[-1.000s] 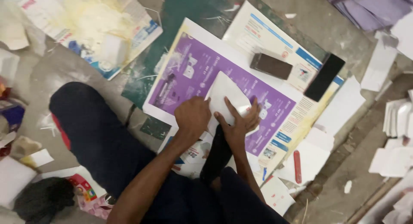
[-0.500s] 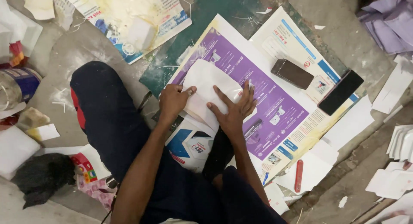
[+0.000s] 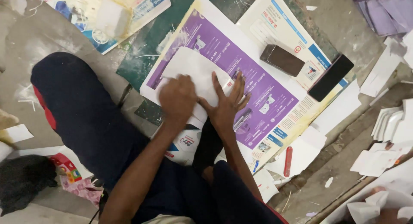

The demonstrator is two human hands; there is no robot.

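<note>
Both hands press the white paper (image 3: 195, 73) as before; left hand (image 3: 177, 98) now fisted, right hand (image 3: 226, 104) splayed flat

A purple printed sheet (image 3: 258, 84) with white borders lies flat under both hands, reaching up and to the right of them. Just right of the right hand (image 3: 226, 105), a dark phone (image 3: 330, 77) with a black screen and a brown box (image 3: 282, 59) rest on a white, blue and yellow leaflet (image 3: 275, 26). Up and left of the left hand (image 3: 177, 97) lies a blue and yellow sheet (image 3: 103, 15).
</note>
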